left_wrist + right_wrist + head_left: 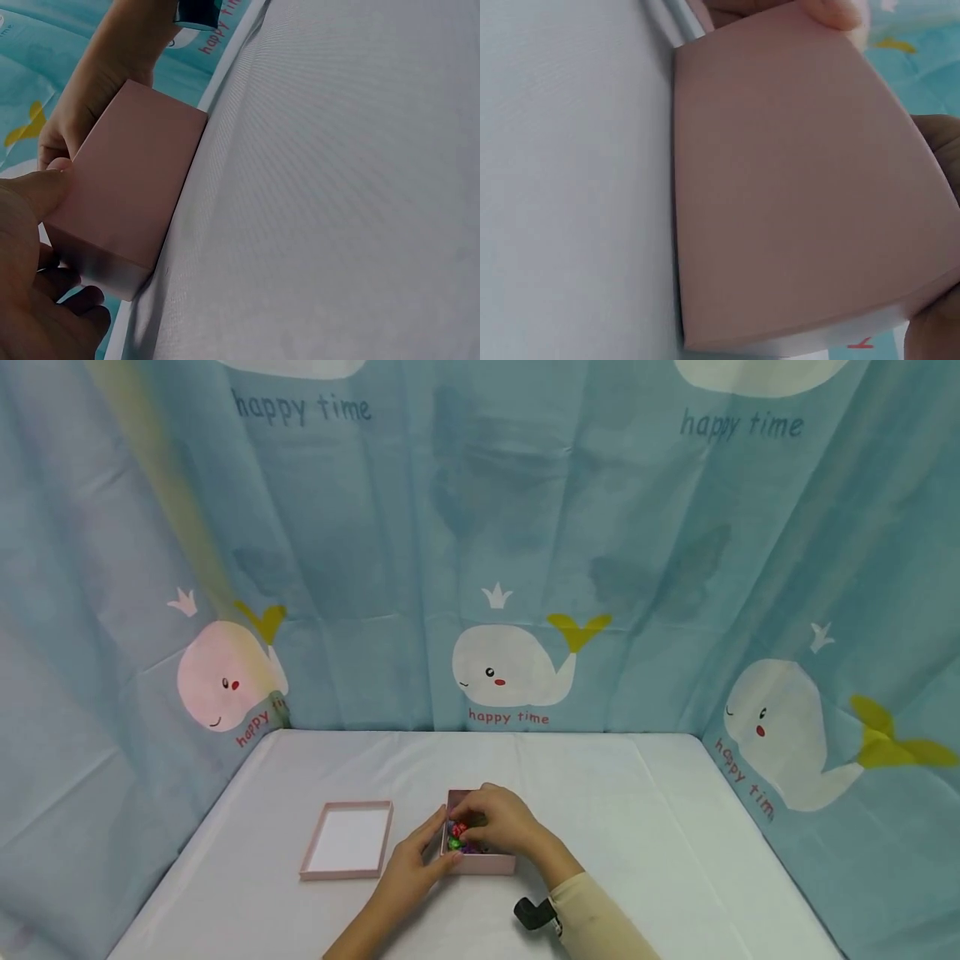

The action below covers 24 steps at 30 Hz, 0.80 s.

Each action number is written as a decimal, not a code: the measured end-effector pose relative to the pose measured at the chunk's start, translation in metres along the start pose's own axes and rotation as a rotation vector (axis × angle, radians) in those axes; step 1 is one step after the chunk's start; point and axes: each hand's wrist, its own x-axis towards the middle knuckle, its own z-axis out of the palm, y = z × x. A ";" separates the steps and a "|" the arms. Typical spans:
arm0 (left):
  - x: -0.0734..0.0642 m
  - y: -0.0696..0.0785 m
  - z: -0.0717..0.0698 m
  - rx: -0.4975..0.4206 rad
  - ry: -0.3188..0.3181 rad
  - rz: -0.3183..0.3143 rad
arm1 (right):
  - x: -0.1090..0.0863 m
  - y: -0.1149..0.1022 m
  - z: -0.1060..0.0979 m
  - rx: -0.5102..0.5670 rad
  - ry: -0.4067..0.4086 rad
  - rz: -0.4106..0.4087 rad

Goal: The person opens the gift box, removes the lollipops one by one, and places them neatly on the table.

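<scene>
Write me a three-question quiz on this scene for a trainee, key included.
1. True or false: the left hand touches the pink box.
2. Multiple choice: in the head view, where does the shallow lid lie?
A) Inside the pink box
B) To the left of the pink box
C) To the right of the pink box
3. Short answer: which hand reaches in among the small colourful items?

Key:
1. True
2. B
3. The right hand
</scene>
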 end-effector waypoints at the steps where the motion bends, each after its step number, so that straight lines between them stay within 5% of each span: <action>1: 0.001 0.000 0.000 -0.003 -0.001 -0.003 | 0.000 0.000 0.001 -0.025 0.011 -0.003; 24: 0.000 -0.001 0.001 -0.017 -0.006 -0.005 | 0.001 -0.004 0.004 -0.185 -0.003 -0.016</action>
